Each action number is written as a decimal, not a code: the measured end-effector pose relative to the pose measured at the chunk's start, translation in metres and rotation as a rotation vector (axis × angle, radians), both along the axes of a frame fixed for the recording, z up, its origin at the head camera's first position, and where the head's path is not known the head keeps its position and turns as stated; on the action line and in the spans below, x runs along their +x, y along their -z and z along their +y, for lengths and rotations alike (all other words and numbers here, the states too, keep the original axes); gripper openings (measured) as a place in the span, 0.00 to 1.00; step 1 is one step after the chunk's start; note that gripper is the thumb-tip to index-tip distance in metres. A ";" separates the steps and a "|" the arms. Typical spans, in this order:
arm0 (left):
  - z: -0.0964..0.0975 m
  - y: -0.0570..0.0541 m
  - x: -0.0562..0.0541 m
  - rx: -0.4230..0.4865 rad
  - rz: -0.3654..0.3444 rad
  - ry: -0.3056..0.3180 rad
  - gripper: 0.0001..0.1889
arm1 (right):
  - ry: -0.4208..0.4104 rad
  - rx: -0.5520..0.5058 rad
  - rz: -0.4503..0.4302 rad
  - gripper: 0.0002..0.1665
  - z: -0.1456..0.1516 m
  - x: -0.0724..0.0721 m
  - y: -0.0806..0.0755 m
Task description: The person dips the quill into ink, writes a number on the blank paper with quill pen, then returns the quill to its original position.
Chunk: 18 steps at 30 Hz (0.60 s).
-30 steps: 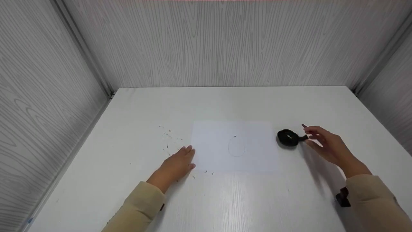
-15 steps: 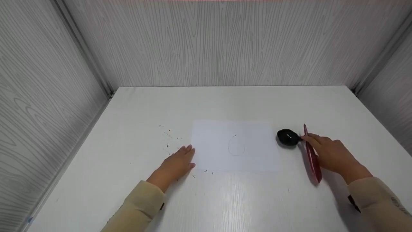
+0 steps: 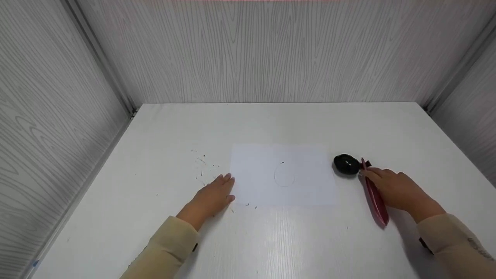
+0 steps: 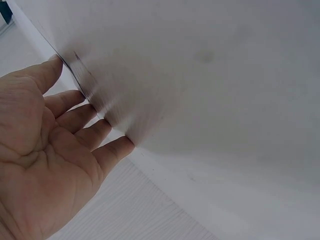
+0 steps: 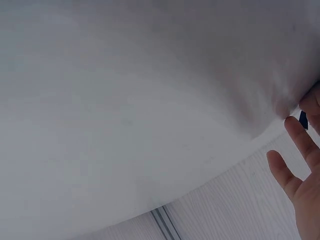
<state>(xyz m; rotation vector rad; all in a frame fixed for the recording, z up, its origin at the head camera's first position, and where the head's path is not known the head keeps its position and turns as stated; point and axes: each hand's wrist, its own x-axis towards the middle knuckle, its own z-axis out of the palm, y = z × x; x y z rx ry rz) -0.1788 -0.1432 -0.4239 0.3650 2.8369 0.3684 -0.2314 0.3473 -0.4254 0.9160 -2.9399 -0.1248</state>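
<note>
My left hand (image 3: 212, 198) lies with straight fingers at the left edge of a white sheet of paper (image 3: 255, 186). In the left wrist view, the fingertips (image 4: 122, 146) meet the white surface. A thin pencil-like oval outline (image 3: 285, 175) is drawn on the sheet. Right of the paper, my right hand (image 3: 399, 190) pinches the upper part of a long dark-red tapered object (image 3: 375, 201), pen-like with a thin tip. Just beyond its tip sits a glossy black oval object (image 3: 347, 164) with a short stub. The right wrist view shows only some fingers (image 5: 300, 142) at its right edge.
The white table (image 3: 271, 124) is walled by grey wood-grain panels (image 3: 248, 54) at the back and both sides. Small dark crumbs or marks (image 3: 202, 159) are scattered left of and just below the paper.
The right hand has turned over and lowered; the red object, mostly hidden before, now lies along the hand and has shifted slightly nearer. The left hand, paper and black object stay put.
</note>
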 end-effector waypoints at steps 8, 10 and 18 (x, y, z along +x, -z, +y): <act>-0.001 -0.001 0.000 0.024 -0.009 -0.003 0.31 | -0.006 0.008 0.012 0.31 -0.002 0.001 0.001; -0.001 0.000 0.000 0.023 -0.004 0.000 0.31 | -0.009 0.015 0.014 0.32 -0.003 0.002 0.001; -0.003 -0.001 -0.001 0.006 0.033 0.017 0.30 | 0.014 -0.074 -0.055 0.31 -0.001 0.001 -0.002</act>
